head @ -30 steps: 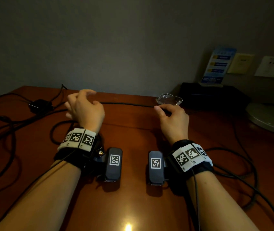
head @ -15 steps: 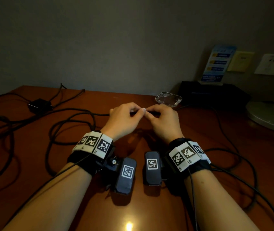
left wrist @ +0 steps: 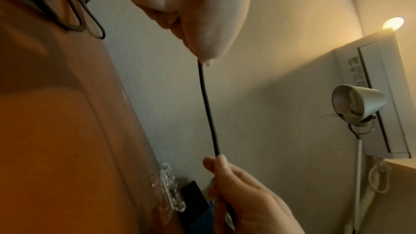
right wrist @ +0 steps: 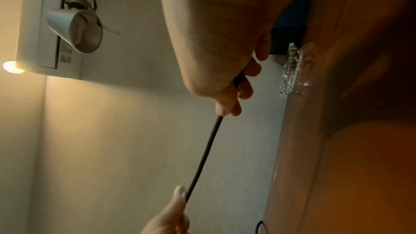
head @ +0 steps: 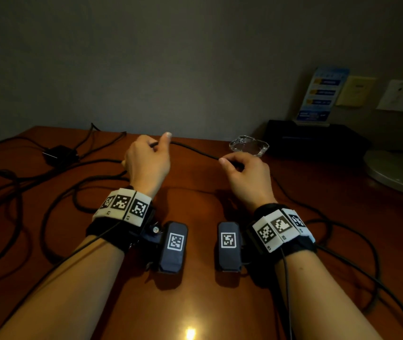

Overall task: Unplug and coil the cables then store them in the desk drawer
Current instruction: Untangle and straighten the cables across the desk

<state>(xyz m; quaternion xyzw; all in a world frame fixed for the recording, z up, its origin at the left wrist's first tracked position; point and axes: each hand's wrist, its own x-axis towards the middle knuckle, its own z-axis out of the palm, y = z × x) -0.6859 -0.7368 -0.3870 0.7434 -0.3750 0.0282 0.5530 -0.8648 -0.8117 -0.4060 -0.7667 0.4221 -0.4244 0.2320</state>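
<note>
cable (head: pixel 193 149) stretched taut between left hand (head: pixel 147 165) and right hand (head: pixel 247 177), both pinching it.

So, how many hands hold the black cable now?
2. The left hand pinches the cable at its left; the right hand pinches it at its right, near the glass dish.

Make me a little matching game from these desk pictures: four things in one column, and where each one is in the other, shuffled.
Things:
1. black cable
2. glass ashtray
3. power adapter
4. leaflet stand

Places:
a. far left of the desk
b. on the black box by the wall
c. stretched between left hand and right hand
d. on the desk just beyond the right hand

Pairs: 1-c, 2-d, 3-a, 4-b
</note>
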